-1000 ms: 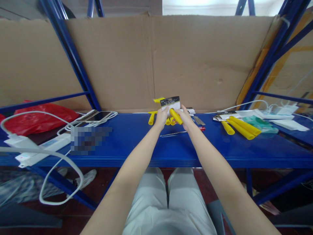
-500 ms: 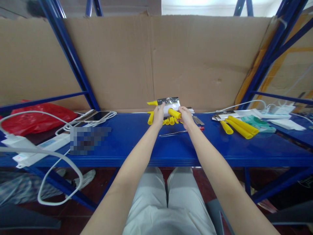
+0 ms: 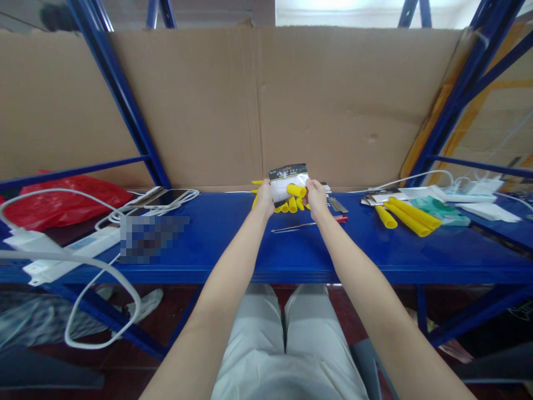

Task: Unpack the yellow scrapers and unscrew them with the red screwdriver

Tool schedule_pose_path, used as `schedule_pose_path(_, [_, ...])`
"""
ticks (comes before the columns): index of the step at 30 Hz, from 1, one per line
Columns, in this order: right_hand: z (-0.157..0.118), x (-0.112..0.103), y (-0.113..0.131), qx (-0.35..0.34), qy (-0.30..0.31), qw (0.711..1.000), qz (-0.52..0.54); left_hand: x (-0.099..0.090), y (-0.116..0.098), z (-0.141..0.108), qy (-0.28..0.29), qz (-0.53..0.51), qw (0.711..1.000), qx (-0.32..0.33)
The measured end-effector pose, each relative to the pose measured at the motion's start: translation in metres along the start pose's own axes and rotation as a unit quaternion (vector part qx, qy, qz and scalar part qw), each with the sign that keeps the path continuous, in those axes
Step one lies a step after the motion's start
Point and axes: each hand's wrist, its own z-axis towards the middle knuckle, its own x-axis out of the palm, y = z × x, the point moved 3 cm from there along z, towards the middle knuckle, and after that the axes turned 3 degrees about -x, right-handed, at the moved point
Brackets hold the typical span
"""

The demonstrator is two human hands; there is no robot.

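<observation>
Over the far middle of the blue table, both hands hold a black-and-white printed packet upright. My left hand is closed on its left edge. On the right edge my right hand is closed, its fingers beside the wide end of a yellow tapered tube that lies across the packet's front. I cannot tell whether the tube is fixed to the packet. Several more yellow tubes lie behind and below the packet, partly hidden. A screwdriver with a red handle rests on the table under my right wrist.
More yellow tubes and a green packet lie at the right. To the left are a white power strip, cables, a phone and a red plastic bag. A cardboard panel stands behind the blue table.
My left hand has shifted slightly left to the packet's edge, and more of its printed front shows. The yellow tip beside it now shows less. My right hand has barely moved.
</observation>
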Motion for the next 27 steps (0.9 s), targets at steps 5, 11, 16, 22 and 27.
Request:
schedule_pose_path(5, [0.003,-0.002,-0.001,-0.015,-0.020,1.000,0.019,0.000,-0.003,-0.003,0.047,-0.016,0.999,-0.008])
schedule_pose_path(11, [0.009,-0.013,-0.001,-0.010,-0.090,0.993,0.077,-0.022,-0.012,0.001,-0.017,0.080,0.996,0.024])
schedule_pose_path(16, [0.007,-0.016,0.002,0.007,-0.119,0.990,0.070,-0.032,-0.015,0.003,-0.113,0.104,0.985,0.077])
schedule_pose_path(22, [0.011,-0.020,-0.002,0.005,-0.150,0.986,0.067,-0.026,-0.015,0.001,-0.112,0.107,0.987,0.047])
schedule_pose_path(27, [0.028,-0.033,-0.026,-0.043,-0.183,0.982,0.004,-0.019,-0.015,-0.004,-0.099,0.079,0.990,0.062])
